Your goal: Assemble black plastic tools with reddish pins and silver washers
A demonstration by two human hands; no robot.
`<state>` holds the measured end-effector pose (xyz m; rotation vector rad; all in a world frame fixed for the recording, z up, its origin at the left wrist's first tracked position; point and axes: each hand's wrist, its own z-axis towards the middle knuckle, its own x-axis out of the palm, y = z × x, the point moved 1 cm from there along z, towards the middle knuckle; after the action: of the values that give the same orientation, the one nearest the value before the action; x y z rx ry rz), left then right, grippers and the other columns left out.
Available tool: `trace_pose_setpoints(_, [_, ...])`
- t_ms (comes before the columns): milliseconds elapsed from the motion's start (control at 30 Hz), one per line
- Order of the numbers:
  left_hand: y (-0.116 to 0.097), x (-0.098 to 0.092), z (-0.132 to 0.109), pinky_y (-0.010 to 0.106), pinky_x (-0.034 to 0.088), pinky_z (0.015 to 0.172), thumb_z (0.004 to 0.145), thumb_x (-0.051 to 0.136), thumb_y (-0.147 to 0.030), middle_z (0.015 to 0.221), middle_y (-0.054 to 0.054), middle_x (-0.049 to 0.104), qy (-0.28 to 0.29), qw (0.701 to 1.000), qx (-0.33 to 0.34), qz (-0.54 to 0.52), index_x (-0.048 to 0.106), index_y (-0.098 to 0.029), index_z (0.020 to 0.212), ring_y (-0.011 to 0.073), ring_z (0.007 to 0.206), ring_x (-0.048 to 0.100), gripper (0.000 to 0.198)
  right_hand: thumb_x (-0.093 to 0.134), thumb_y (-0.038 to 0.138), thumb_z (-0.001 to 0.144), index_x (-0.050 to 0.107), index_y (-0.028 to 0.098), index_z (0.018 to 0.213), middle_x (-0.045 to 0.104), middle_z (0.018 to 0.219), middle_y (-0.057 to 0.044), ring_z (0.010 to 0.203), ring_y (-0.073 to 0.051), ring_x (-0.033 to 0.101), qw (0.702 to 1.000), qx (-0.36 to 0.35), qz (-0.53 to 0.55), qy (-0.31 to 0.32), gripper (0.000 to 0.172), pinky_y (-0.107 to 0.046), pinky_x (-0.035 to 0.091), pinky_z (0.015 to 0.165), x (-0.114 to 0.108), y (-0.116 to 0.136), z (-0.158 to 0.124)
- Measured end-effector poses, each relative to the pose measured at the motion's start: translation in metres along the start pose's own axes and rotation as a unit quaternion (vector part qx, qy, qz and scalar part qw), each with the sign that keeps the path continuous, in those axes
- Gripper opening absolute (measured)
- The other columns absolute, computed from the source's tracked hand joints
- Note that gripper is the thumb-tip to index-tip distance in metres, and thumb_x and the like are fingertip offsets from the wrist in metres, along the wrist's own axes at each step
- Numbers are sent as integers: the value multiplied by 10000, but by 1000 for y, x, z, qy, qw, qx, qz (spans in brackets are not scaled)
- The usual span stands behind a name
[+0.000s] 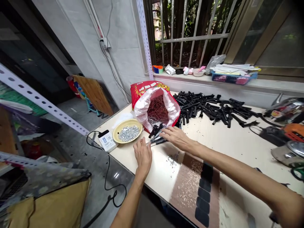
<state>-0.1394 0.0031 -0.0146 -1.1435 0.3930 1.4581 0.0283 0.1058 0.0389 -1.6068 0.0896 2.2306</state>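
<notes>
My left hand (143, 154) rests on the table near its front edge, fingers curled against the near ends of a small bundle of black-handled metal pieces (156, 135). My right hand (175, 136) lies over the same bundle from the right, fingers stretched forward onto it. Just behind the bundle stands an open red bag with a white liner (155, 107), full of thin reddish-brown rods. A yellow dish (127, 130) of small silvery screws sits to the left of the bundle. A few loose screws (173, 159) lie on the table between my forearms.
A large heap of black plastic parts (213, 107) covers the table's back middle. Tools and a power drill (288, 133) lie at the right edge. A white power strip (107, 141) with a black cable sits at the table's left corner. The windowsill (213, 77) holds small items.
</notes>
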Motion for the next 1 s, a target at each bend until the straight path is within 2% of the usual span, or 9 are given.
trace_pose_setpoints(133, [20,5,-3,439,434,797,877,430,-233,1013,184,585,34,998,18,53,591,-70,1111,302,935,483,328,419,144,920,436,271,1290,550,1178,-72,928,-205,498,997,-62,-7,38,391,-317,397,710,37,-4,63])
trace_pose_setpoints(267, [32,5,-12,427,441,815,877,462,-254,1080,183,571,51,997,40,46,588,-69,1126,299,973,463,334,469,122,877,504,237,1198,571,1120,-69,934,-212,505,995,-59,-8,85,342,-366,371,816,51,-8,87])
trace_pose_setpoints(433, [32,4,-5,428,434,852,881,481,-273,1098,167,575,52,997,50,16,586,-87,1130,290,1001,471,327,462,41,835,585,186,988,604,1035,-97,983,-244,526,992,27,19,123,244,-415,342,893,45,-18,91])
trace_pose_setpoints(533, [22,7,10,423,435,841,905,438,-287,1022,158,597,32,998,48,-7,566,-75,1141,274,956,495,342,512,43,805,581,184,1002,609,1064,-121,1014,-255,553,968,178,86,157,252,-383,378,868,49,-35,91])
trace_pose_setpoints(633, [10,16,28,436,435,817,914,416,-307,909,151,610,14,999,48,-4,576,-67,1105,270,899,521,345,499,119,840,580,146,1004,647,938,-153,891,-258,620,936,293,114,160,185,-336,430,736,57,-52,92])
trace_pose_setpoints(767, [8,30,43,424,443,752,879,467,-242,776,135,611,58,998,32,-16,643,-90,871,275,823,543,233,461,209,876,600,163,964,673,873,-101,824,-213,637,925,321,160,125,171,-270,434,669,64,-64,91])
trace_pose_setpoints(867, [14,33,45,408,440,771,852,493,-209,808,122,639,73,991,-4,-115,652,-115,845,260,831,563,185,413,269,913,571,166,1057,672,934,-69,850,-175,628,922,325,199,73,238,-247,446,700,59,-64,84])
trace_pose_setpoints(933, [18,31,43,391,448,770,845,513,-250,843,109,662,80,971,-59,-217,657,-121,889,239,810,589,198,364,321,937,552,169,1114,663,980,-60,871,-164,621,910,329,252,6,300,-257,457,738,51,-62,78])
trace_pose_setpoints(1000, [18,26,40,365,465,747,843,523,-318,862,101,678,93,933,-117,-329,652,-116,936,222,790,613,257,340,375,944,552,179,1150,654,1021,-56,894,-169,615,879,324,342,-74,354,-287,468,774,42,-58,73])
